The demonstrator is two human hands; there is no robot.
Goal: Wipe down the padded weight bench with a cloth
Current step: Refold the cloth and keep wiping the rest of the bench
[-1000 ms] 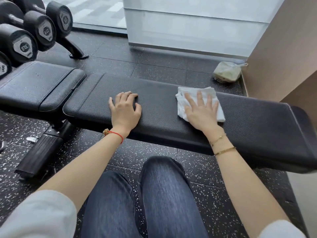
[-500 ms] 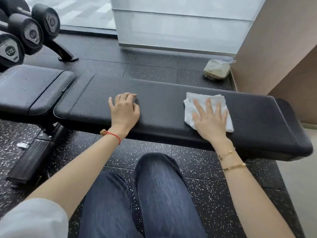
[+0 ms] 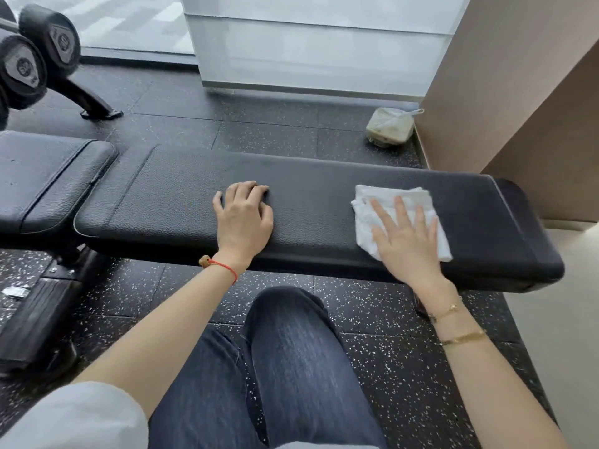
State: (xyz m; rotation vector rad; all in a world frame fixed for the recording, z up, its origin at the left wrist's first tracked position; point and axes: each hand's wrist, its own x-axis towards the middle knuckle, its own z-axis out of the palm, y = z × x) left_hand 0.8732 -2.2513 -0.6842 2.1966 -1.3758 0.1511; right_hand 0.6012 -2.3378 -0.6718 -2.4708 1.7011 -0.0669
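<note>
The white cloth (image 3: 402,215) lies near the weight bench's (image 3: 324,186) right end, pressed flat under the right hand's (image 3: 405,241) straight fingers; soft, light, prone to bunching, best pinned by the palm; left hand (image 3: 243,218) rests mid-pad, fingers loosely curled, holding nothing.

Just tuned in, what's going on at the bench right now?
A person is wiping the long black bench pad with a white cloth. The right hand lies flat on the cloth, fingers straight, pressing it down near the pad's right end. The left hand rests on the middle of the pad, fingers bent at the tips, holding nothing. A separate seat pad sits to the left.
</note>
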